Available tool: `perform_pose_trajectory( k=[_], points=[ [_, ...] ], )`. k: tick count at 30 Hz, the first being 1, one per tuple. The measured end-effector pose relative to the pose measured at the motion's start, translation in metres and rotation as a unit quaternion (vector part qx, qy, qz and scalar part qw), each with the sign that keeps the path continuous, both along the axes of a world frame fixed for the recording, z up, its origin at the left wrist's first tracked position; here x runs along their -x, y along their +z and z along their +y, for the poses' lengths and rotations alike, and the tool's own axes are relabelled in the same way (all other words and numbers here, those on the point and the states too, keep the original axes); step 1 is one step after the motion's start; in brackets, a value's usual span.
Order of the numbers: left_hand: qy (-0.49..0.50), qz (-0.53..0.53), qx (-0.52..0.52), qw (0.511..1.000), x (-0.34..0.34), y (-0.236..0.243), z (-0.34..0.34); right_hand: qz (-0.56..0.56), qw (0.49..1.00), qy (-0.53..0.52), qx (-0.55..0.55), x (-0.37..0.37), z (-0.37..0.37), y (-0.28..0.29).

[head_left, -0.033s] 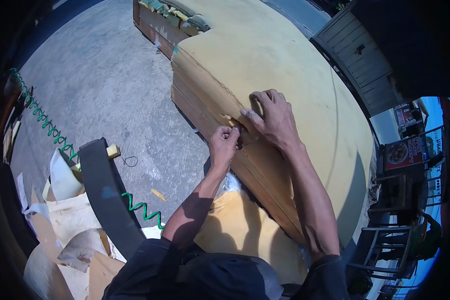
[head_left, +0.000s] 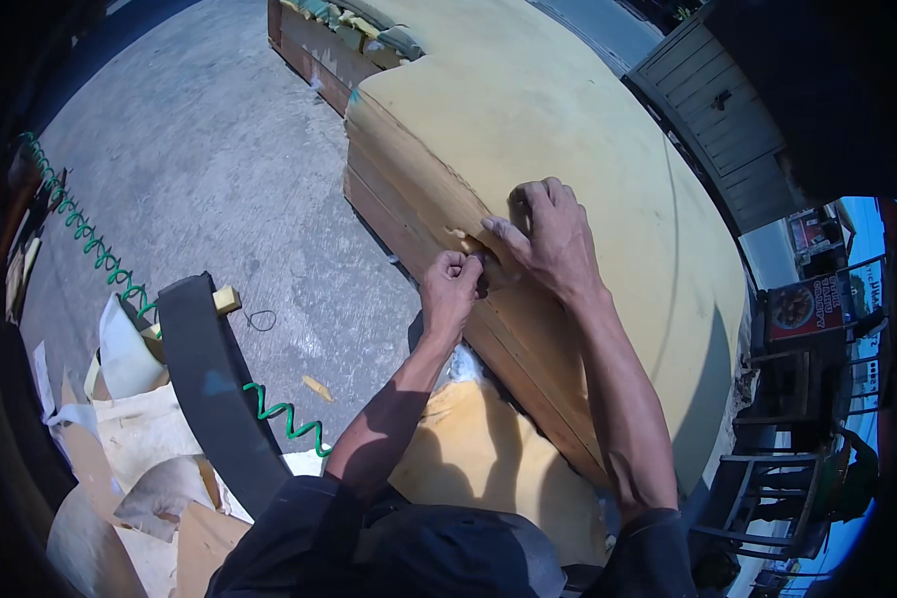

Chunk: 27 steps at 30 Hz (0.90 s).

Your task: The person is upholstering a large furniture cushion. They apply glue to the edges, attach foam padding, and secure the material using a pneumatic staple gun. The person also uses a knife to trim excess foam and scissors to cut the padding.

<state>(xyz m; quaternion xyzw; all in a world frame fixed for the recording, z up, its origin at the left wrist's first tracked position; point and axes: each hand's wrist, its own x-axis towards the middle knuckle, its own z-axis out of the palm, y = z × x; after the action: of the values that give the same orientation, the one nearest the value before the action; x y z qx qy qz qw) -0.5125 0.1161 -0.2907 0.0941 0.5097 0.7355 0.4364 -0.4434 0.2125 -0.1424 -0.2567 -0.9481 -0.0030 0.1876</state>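
Note:
A large sheet of yellow foam (head_left: 568, 110) covers a piece of furniture, and its edge folds down over the wooden side (head_left: 389, 204). At a torn spot on that edge, my left hand (head_left: 449, 291) is closed in a pinch on the foam; its fingertips are partly hidden. My right hand (head_left: 556, 239) rests on the foam just above and to the right. Its thumb reaches toward the torn edge, apart from the bent fingers. Between the two hands, a small ragged flap of foam (head_left: 460, 236) sticks up.
Over the concrete floor (head_left: 239, 179) at left runs a green coiled hose (head_left: 90, 244). A dark curved strip (head_left: 204, 369) lies near scraps of sheet material (head_left: 145, 429). Yellow foam (head_left: 468, 448) hangs or lies below my arms. Chairs (head_left: 767, 488) stand far right.
The view has shifted very slightly. Both hands keep the same hold and place on the foam.

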Motion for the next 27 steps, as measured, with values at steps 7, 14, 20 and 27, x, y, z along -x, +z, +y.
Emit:
perform_pose_trajectory(
  k=[7, 14, 20, 27],
  points=[
    [0.037, 0.006, -0.094, 0.995, 0.002, -0.015, 0.000, -0.126, 0.989, 0.063, 0.041, 0.013, 0.010, -0.020],
    [0.030, -0.054, -0.209, 0.976, -0.007, -0.028, 0.020, -0.174, 0.967, 0.050, 0.181, 0.019, 0.013, 0.008],
    [-0.011, -0.043, -0.215, 0.976, 0.003, -0.031, 0.014, -0.132, 0.983, 0.092, 0.086, 0.017, 0.012, -0.025],
    [-0.070, -0.069, -0.175, 0.980, 0.028, -0.026, 0.018, -0.197, 0.976, 0.080, 0.054, 0.019, 0.011, -0.034]
  ],
)
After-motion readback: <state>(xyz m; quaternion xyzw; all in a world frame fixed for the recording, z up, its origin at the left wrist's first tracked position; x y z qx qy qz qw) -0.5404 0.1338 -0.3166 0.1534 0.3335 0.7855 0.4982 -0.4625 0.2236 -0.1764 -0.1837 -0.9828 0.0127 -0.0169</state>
